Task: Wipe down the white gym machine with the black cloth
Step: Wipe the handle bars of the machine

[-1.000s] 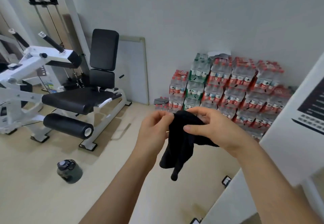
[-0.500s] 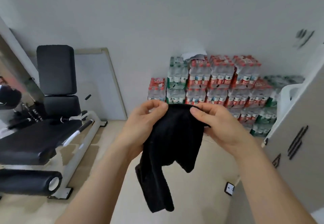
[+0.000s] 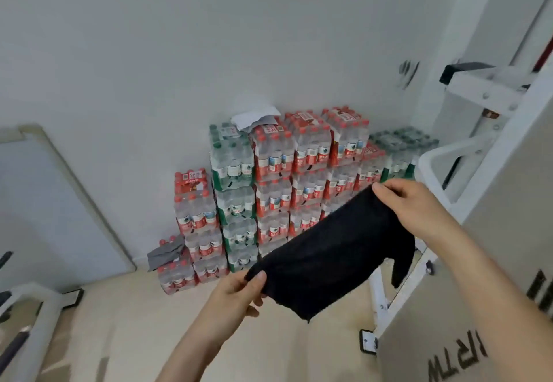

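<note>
The black cloth (image 3: 326,253) is stretched slantwise between both hands at the middle of the view. My left hand (image 3: 236,295) pinches its lower left corner. My right hand (image 3: 416,205) pinches its upper right corner, and a loose end hangs below that hand. The white gym machine (image 3: 484,232) fills the right side, with a large white panel, a curved white handle and bolted white bars. My right forearm lies just in front of the panel.
Stacked packs of water bottles (image 3: 284,190) stand against the back wall, with a grey rag (image 3: 166,254) on the low packs. A framed board (image 3: 57,202) leans on the wall at left. The foot of another machine (image 3: 24,307) shows at lower left.
The view has swung right, so the black bench machine has left the frame and the white machine has come in. My hands have moved apart and spread the cloth out.
</note>
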{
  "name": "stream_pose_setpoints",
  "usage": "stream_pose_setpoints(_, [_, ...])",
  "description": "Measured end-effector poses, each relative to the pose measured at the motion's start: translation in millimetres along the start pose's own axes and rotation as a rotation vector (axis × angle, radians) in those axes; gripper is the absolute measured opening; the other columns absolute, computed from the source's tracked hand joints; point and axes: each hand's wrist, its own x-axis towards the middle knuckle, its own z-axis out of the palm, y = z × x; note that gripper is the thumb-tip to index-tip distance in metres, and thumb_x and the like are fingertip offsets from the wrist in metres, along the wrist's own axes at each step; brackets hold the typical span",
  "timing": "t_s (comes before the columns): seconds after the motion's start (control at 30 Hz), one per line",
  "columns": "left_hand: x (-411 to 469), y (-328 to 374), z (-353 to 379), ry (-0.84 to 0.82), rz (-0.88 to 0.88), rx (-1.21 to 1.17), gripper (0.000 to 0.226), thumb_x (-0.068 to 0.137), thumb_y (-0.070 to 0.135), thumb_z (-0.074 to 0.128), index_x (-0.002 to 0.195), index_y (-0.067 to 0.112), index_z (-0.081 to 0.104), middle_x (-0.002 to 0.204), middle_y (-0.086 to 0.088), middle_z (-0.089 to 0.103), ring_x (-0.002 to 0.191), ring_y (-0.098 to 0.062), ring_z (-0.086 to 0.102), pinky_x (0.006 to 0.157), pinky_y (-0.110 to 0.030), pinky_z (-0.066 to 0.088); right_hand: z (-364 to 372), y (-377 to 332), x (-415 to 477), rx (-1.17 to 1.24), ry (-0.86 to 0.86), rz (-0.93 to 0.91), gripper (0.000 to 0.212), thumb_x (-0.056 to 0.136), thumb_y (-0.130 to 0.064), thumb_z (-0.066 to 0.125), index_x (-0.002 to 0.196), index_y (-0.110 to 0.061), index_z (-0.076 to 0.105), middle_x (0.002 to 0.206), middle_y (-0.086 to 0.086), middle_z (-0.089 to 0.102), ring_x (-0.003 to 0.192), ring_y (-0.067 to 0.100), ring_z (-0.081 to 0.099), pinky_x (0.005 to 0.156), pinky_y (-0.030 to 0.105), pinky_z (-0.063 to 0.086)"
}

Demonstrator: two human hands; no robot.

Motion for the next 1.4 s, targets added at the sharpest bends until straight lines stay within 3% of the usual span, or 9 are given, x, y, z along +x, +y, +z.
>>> stream_pose_setpoints(0.17, [101.3,28.8,-20.1,0.105,0.104,0.11,0.032,0.094,0.025,0.063,0.064,0.013,0.065,0.055,0.004,0.044,0.052,-0.01,0.036,0.058,-0.027,0.029,-1.6,28.1,27.1,-0.176,-0.06,0.174,0.024,0.099,-0.022,0.058,0.078,-0.023,0.07,0.07,-0.011,0.07,0.067,0.002,0.066,0.065,0.027,0.048])
stream_pose_setpoints(0.37, [210.1,74.8,11.1,-0.046,0.123,0.084,0.02,0.097,0.018,0.059,0.084,0.006,0.069,0.052,-0.011,0.057,0.042,-0.019,0.047,0.049,-0.029,0.038,-6.4,53.1,42.7,-0.102,0.191,0.333,0.03,0.098,-0.011,0.048,0.086,-0.037,0.057,0.08,0.003,0.06,0.062,0.016,0.051,0.056,0.024,0.04])
stream_pose_setpoints(0.6, [324.9,124.5,118.7,-0.285,0.129,0.015,0.016,0.1,0.02,0.053,0.11,0.015,0.064,0.083,-0.004,0.076,0.079,-0.017,0.073,0.071,-0.032,0.058,-13.3,87.8,91.6,-0.31,0.405,0.384,0.038,0.095,-0.001,0.04,0.076,-0.028,0.06,0.091,-0.009,0.051,0.076,0.006,0.05,0.069,0.012,0.037])
stream_pose_setpoints(0.7, [372.9,149.2,171.3,-0.352,0.186,-0.004,0.022,0.101,0.023,0.052,0.119,0.016,0.062,0.094,0.001,0.075,0.09,-0.008,0.071,0.075,-0.027,0.057,-24.7,111.9,128.5,-0.462,0.437,0.422,0.029,0.1,-0.012,0.04,0.109,-0.022,0.066,0.113,-0.011,0.05,0.091,0.011,0.057,0.08,0.015,0.042])
stream_pose_setpoints(1.0, [507.4,216.7,341.7,-0.662,0.424,0.235,0.015,0.096,0.014,0.058,0.101,0.025,0.066,0.093,0.006,0.074,0.094,-0.01,0.069,0.092,-0.04,0.055,-50.6,192.7,258.1,-0.901,0.453,0.708,0.043,0.084,-0.029,0.065,0.118,-0.004,0.057,0.131,0.013,0.049,0.104,0.028,0.047,0.087,0.035,0.043])
stream_pose_setpoints(1.13, [544.5,225.5,402.5,-1.13,0.432,0.482,0.087,0.089,-0.012,0.05,0.153,0.035,0.016,0.129,-0.002,0.054,0.122,-0.015,0.054,0.087,-0.021,0.051,-57.4,225.6,293.0,-0.823,0.592,0.92,0.072,0.059,-0.022,0.078,0.125,0.002,0.059,0.144,0.018,0.044,0.117,0.034,0.041,0.086,0.05,0.044])
stream_pose_setpoints(1.2, [562.7,204.4,418.6,-1.265,0.7,0.864,0.102,0.086,-0.005,0.058,0.154,0.038,-0.005,0.144,-0.009,0.046,0.13,-0.021,0.048,0.095,-0.031,0.049,-53.7,237.5,302.3,-0.849,0.674,0.881,0.071,0.061,-0.018,0.071,0.129,-0.002,0.057,0.149,0.019,0.04,0.126,0.036,0.038,0.094,0.056,0.04])
stream_pose_setpoints(1.3, [587.9,152.6,431.0,-1.272,1.282,1.402,0.095,0.082,0.036,0.072,0.154,0.033,0.01,0.156,-0.003,0.028,0.147,-0.026,0.022,0.118,-0.053,0.02,-38.9,260.5,315.7,-0.857,0.547,0.845,0.068,0.075,-0.03,0.059,0.138,-0.008,0.048,0.145,0.016,0.048,0.126,0.032,0.046,0.099,0.048,0.043])
stream_pose_setpoints(1.4, [621.9,131.3,452.0,-1.232,1.599,1.276,0.068,0.077,0.047,0.074,0.136,0.029,0.046,0.128,-0.003,0.055,0.128,-0.027,0.046,0.115,-0.045,0.014,-31.6,285.5,336.0,-0.707,0.349,0.944,0.078,0.09,-0.058,0.049,0.149,-0.015,0.024,0.138,0.003,0.048,0.119,0.022,0.053,0.093,0.034,0.046])
